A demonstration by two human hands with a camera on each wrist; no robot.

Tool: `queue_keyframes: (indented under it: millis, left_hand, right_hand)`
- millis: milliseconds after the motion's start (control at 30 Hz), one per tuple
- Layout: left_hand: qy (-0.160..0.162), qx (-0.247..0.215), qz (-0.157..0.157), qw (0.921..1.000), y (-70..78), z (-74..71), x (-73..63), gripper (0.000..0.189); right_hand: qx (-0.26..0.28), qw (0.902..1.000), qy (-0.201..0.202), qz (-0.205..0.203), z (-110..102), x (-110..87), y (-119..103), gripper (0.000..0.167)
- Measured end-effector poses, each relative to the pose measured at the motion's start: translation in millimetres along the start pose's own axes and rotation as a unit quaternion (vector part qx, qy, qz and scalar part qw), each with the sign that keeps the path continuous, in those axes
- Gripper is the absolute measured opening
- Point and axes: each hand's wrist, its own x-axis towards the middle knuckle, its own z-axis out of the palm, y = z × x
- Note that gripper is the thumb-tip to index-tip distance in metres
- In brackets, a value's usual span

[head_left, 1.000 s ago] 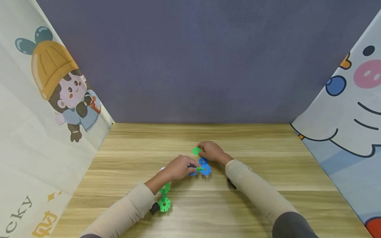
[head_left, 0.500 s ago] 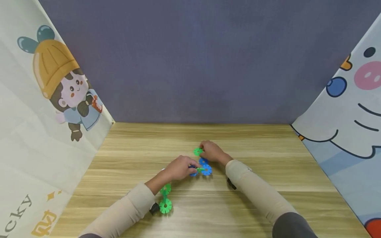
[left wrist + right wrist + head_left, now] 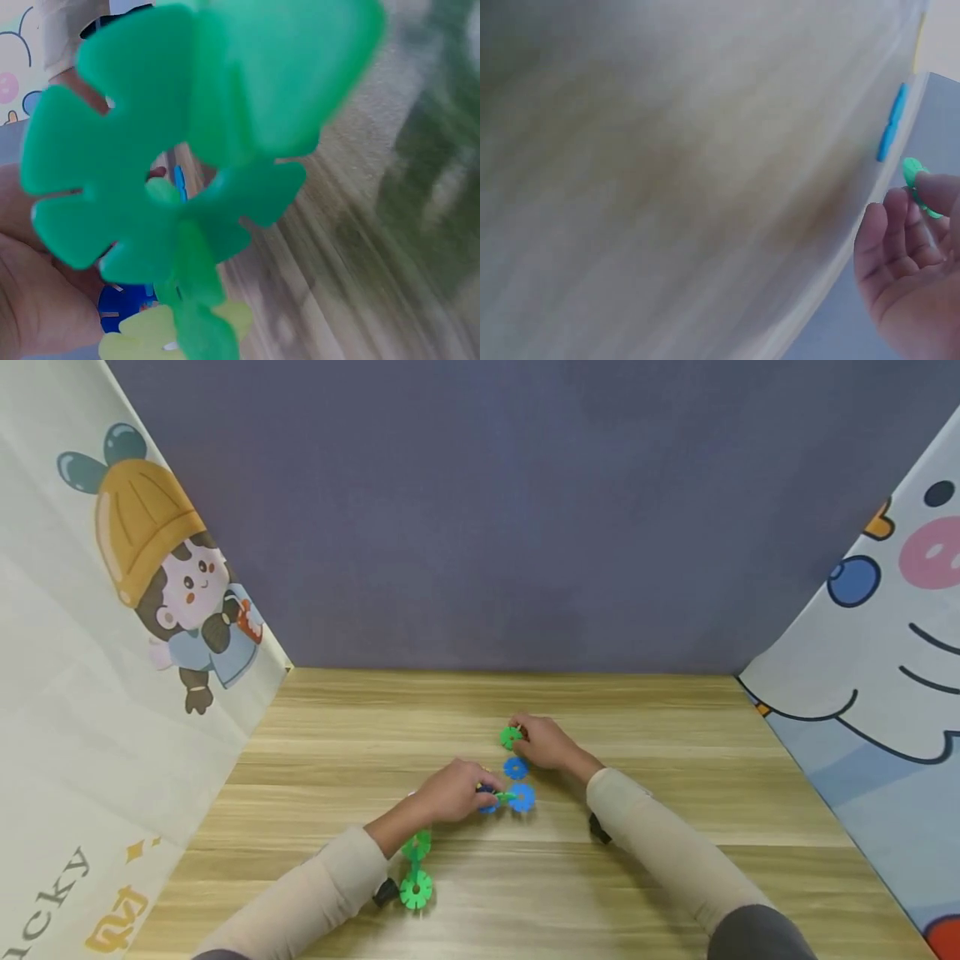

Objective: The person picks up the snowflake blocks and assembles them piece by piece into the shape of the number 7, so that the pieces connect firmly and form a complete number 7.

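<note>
My left hand pinches a chain of slotted plastic snowflake discs near its far end, where a dark blue disc shows beside the palm. Just past the fingertips, a larger blue disc sticks out on an edge-on green one. Below the left wrist hang more green discs of the chain, large in the left wrist view, with a yellow disc behind them. My right hand pinches a single green disc between thumb and fingers. A small blue disc lies between both hands, apart from the right one.
The wood-grain table reaches back to a dark grey-blue panel. Cartoon-printed sheets stand along the left and right sides. Part of the chain is hidden under the left forearm.
My right hand has shifted slightly right with the green disc, which turns a little in the fingers. The left hand and its chain have dropped slightly in the view.
</note>
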Motion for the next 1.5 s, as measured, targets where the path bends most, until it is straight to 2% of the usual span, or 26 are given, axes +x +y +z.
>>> queue_keyframes:
  millis: [233, 467, 633, 900, 1200, 1500]
  left_hand:
    - [-0.006, -0.001, -0.019, 0.9998, -3.0, 2.5, -4.9, 0.016]
    - [-0.007, -0.007, -0.011, 0.9999, -3.9, 2.0, -11.2, 0.016]
    - [0.0, -0.003, -0.003, 1.0, -1.1, 1.8, -15.3, 0.016]
    - [0.002, -0.012, -0.022, 0.9997, -0.5, -1.0, -20.8, 0.018]
    - [0.001, -0.018, -0.026, 0.9995, -0.7, -2.5, -21.7, 0.019]
    - [0.006, -0.016, -0.03, 0.9994, -1.5, -2.6, -23.2, 0.019]
  right_hand:
    - [0.007, 0.9994, 0.002, -0.035, -9.6, -15.5, -5.1, 0.017]
    - [-0.018, 0.9973, -0.004, -0.071, -17.2, -39.1, -9.1, 0.012]
    - [-0.033, 0.9961, -0.014, -0.081, -18.6, -58.1, -7.3, 0.011]
    - [-0.033, 0.9928, -0.006, -0.115, -16.1, -80.1, -6.4, 0.005]
    - [-0.039, 0.9895, -0.003, -0.139, -13.2, -98.2, -10.4, 0.009]
    - [-0.038, 0.9859, 0.004, -0.163, -9.4, -106.9, -13.4, 0.009]
